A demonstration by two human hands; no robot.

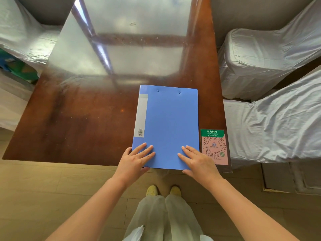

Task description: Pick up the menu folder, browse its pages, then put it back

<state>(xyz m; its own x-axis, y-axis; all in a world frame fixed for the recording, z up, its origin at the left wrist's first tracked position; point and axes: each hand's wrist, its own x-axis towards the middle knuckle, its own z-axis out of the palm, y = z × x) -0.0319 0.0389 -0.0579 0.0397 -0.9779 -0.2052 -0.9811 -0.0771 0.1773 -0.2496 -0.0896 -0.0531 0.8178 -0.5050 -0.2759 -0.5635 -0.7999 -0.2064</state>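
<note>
The blue menu folder (169, 122) lies closed and flat on the brown table (78, 122), near its front right corner, with a grey label strip along its left side. Its near edge sticks out slightly past the table's front edge. My left hand (134, 160) holds the near left corner, fingers spread on the cover and thumb under the edge. At the near right corner my right hand (198, 162) grips the same way, fingers on top and thumb beneath.
A pink QR-code card (214, 146) with a green header lies on the table just right of the folder. White-covered chairs (271, 66) stand to the right and another one (22, 32) to the left. My feet are on the wooden floor (52, 185) below.
</note>
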